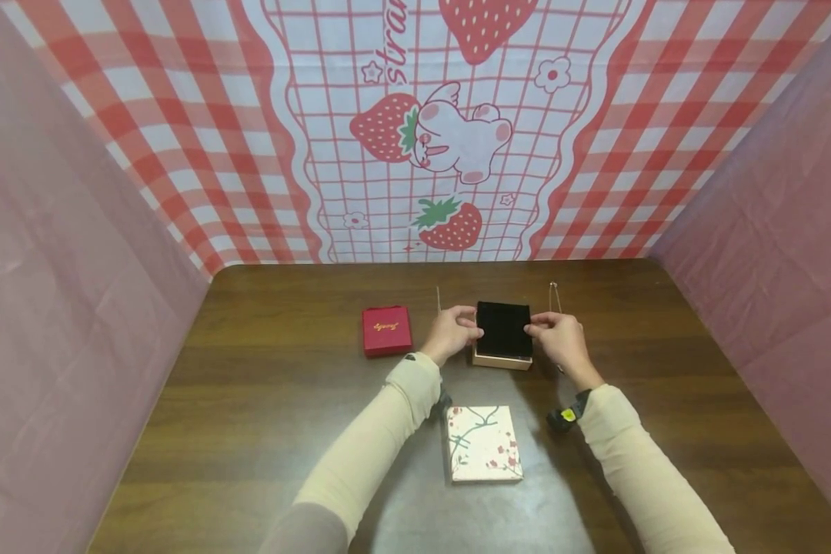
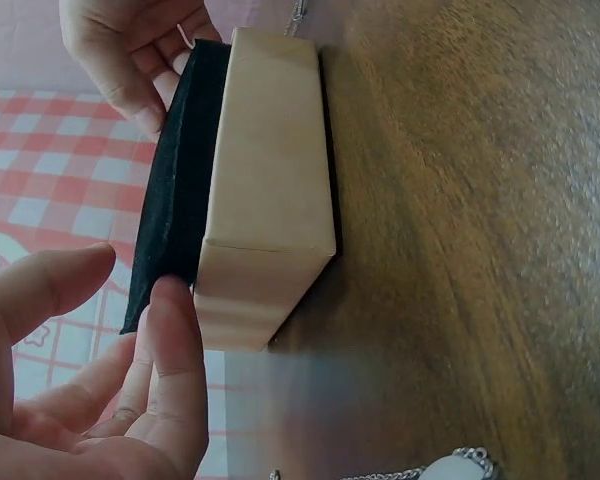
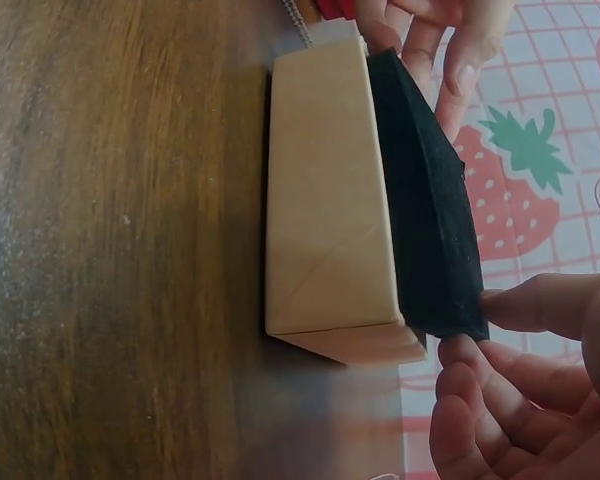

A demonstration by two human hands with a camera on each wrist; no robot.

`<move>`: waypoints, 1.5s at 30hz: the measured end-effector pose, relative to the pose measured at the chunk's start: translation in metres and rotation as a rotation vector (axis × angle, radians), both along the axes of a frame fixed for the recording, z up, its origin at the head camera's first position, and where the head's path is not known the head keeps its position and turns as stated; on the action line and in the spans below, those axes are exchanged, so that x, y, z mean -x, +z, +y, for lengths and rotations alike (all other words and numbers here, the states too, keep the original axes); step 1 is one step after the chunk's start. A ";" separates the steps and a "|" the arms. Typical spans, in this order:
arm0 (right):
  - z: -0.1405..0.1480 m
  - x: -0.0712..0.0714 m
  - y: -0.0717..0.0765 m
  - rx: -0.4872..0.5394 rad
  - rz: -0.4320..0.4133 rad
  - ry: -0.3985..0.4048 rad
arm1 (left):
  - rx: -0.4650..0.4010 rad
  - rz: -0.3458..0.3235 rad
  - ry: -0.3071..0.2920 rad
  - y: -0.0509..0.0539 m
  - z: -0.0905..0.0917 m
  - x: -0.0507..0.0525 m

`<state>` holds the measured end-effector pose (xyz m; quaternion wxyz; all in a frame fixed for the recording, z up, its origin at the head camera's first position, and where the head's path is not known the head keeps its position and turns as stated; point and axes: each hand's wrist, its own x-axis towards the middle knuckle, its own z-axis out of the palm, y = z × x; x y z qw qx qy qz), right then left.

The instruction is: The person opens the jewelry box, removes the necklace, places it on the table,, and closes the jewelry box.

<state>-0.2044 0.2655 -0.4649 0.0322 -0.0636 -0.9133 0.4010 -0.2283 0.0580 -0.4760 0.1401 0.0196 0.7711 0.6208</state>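
Note:
Over a small tan box (image 1: 502, 362) is a black padded insert (image 1: 503, 329), tilted and standing partly above the rim. My left hand (image 1: 452, 333) holds the insert's left edge; its fingertips (image 2: 172, 310) touch the insert's side near a corner. On the opposite side my right hand (image 1: 559, 338) pinches the insert's edge, thumb (image 3: 525, 302) on one face and fingers curled below. The inside of the box is hidden by the insert. A white lid-like square box with blossom print (image 1: 485, 445) lies nearer to me, between my forearms.
Left of my left hand sits a red gift box (image 1: 386, 331) with gold lettering. A thin chain (image 1: 554, 296) lies beyond my right hand, and another chain (image 1: 438, 298) beyond my left. Everything rests on a brown wooden table (image 1: 249, 431), with a strawberry-print cloth (image 1: 450, 161) behind.

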 end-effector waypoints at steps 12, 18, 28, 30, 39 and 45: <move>0.002 0.003 -0.009 -0.018 0.023 0.008 | 0.038 -0.008 -0.054 -0.003 -0.004 -0.002; 0.003 0.001 -0.011 -0.039 0.043 0.025 | 0.165 0.089 -0.103 -0.002 -0.005 -0.002; 0.007 -0.002 -0.013 -0.142 0.079 0.178 | 0.300 0.200 -0.195 -0.003 -0.007 -0.004; 0.008 -0.002 -0.013 -0.169 0.077 0.202 | 0.321 0.208 -0.202 -0.003 -0.006 -0.005; 0.008 -0.002 -0.012 -0.217 0.057 0.250 | 0.481 0.249 -0.231 -0.004 -0.003 -0.005; 0.005 -0.002 -0.011 -0.234 0.061 0.240 | 0.538 0.286 -0.233 -0.005 0.000 -0.004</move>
